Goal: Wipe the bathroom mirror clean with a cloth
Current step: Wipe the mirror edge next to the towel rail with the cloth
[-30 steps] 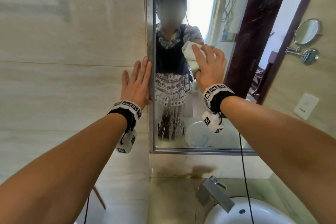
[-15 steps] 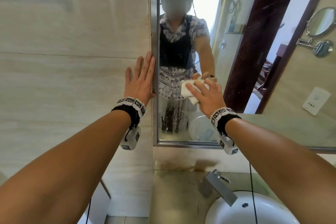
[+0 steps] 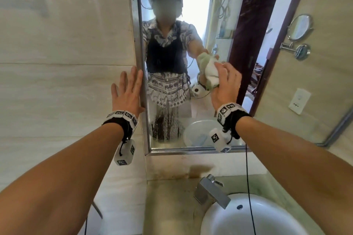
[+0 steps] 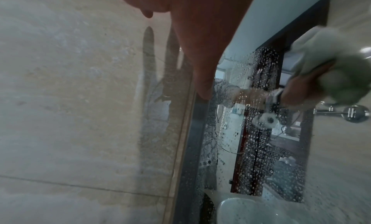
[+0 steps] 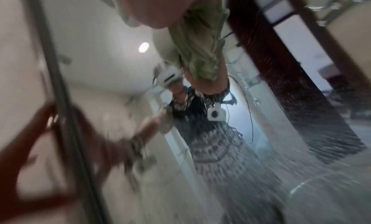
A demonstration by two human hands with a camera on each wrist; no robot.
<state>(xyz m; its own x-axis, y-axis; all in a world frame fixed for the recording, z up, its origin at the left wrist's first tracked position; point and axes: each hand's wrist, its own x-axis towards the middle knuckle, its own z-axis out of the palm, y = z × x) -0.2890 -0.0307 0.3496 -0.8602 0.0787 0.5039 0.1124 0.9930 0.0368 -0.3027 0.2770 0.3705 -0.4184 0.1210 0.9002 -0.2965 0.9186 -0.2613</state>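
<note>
Both forearms bare, no sleeves reaching the wrists. Left wrist band [image 3: 122, 118]: black strap ringed with white blocks carrying black square-coded markers. Below it hangs a white camera pod [image 3: 125, 152] with the same markers (short black cord joins pod to strap). Right wrist band [image 3: 230, 113] and its pod [image 3: 219, 140] match. A thin black cable [image 3: 248, 187] runs down from the right wrist.
</note>
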